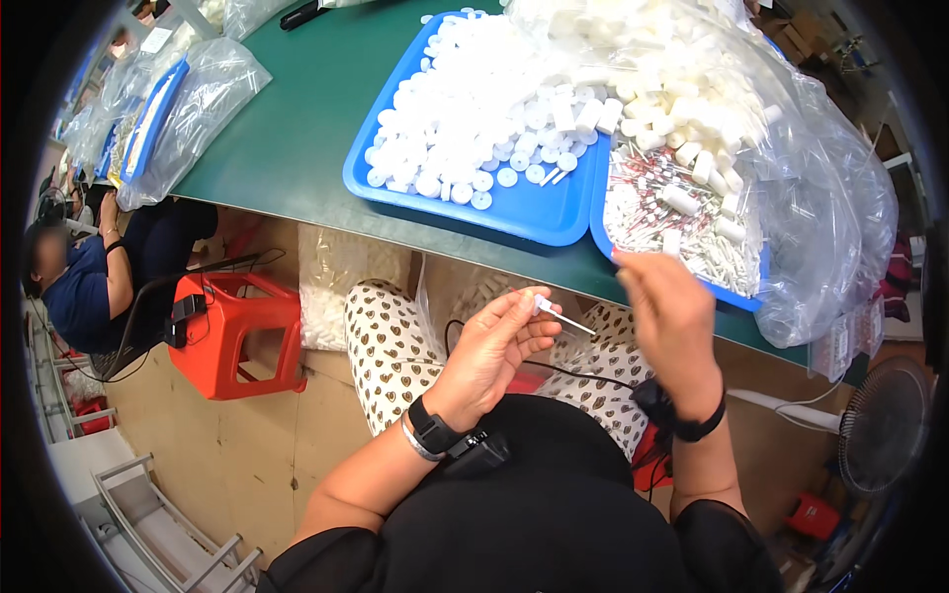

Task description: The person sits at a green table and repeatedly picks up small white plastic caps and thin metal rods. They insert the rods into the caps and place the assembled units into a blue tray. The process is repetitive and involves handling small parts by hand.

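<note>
Above my lap, my left hand (494, 346) pinches a small white plastic piece with a thin white rod (568, 317) sticking out to the right. My right hand (674, 321) is raised at the table's front edge, just before the right blue tray (730, 294). Its fingers are curled together with a reddish spot at the tips; what they hold, if anything, I cannot make out. The right tray bears thin white pins, some with red parts, and several white cylinders (680, 199). Beside it, the left blue tray (549, 219) carries a heap of white discs (445, 109).
Clear plastic bagging (830, 212) drapes over the green table's (287, 138) right side, beside a pile of cream cylinders (672, 74). A red stool (237, 336) stands left, near a seated co-worker (89, 287). A black fan (883, 425) is at right. Under the table sits a filled bag (336, 262).
</note>
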Demonstrator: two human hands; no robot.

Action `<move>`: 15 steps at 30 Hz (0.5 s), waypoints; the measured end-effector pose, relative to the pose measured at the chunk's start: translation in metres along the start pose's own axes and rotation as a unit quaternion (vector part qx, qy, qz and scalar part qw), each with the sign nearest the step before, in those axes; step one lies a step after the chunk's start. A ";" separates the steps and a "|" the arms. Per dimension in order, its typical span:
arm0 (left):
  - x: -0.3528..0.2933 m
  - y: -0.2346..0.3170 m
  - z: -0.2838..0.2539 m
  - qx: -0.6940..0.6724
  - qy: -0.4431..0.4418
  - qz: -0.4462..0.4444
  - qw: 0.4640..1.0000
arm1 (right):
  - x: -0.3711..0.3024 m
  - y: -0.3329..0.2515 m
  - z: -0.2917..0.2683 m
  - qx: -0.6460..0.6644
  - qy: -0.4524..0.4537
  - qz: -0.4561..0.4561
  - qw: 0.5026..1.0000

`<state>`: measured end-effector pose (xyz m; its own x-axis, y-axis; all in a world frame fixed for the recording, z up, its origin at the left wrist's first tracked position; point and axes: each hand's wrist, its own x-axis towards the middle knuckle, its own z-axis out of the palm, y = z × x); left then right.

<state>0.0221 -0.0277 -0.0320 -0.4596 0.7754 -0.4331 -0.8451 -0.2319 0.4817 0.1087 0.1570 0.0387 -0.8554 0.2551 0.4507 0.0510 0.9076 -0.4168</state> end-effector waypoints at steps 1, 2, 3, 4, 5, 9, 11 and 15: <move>0.000 0.000 -0.001 0.006 -0.003 -0.006 1.000 | 0.007 0.009 -0.005 -0.056 -0.006 -0.019 0.998; 0.000 0.000 0.000 0.012 -0.005 -0.006 1.000 | 0.014 0.017 -0.008 -0.111 -0.013 -0.038 0.993; -0.001 0.000 0.002 0.019 -0.006 -0.007 1.000 | 0.021 0.023 -0.008 -0.119 -0.028 -0.064 0.990; -0.001 0.000 0.003 0.025 -0.008 -0.008 1.000 | 0.028 0.028 -0.008 -0.127 -0.044 -0.089 0.987; 0.000 0.000 0.004 0.025 -0.010 -0.005 1.000 | 0.034 0.033 -0.007 -0.135 -0.059 -0.114 0.982; 0.000 -0.003 0.001 0.018 -0.004 -0.002 1.000 | 0.047 0.047 0.000 -0.166 -0.109 -0.170 0.965; 0.000 -0.001 0.000 0.007 0.002 -0.002 1.000 | 0.050 0.048 0.001 -0.169 -0.105 -0.192 0.961; -0.001 0.003 0.000 -0.008 0.006 0.004 1.000 | 0.047 0.054 0.003 -0.112 -0.067 -0.163 0.978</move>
<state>0.0198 -0.0293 -0.0303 -0.4690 0.7666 -0.4386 -0.8461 -0.2475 0.4721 0.0701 0.2172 0.0348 -0.9045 -0.0930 0.4163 -0.1372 0.9875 -0.0775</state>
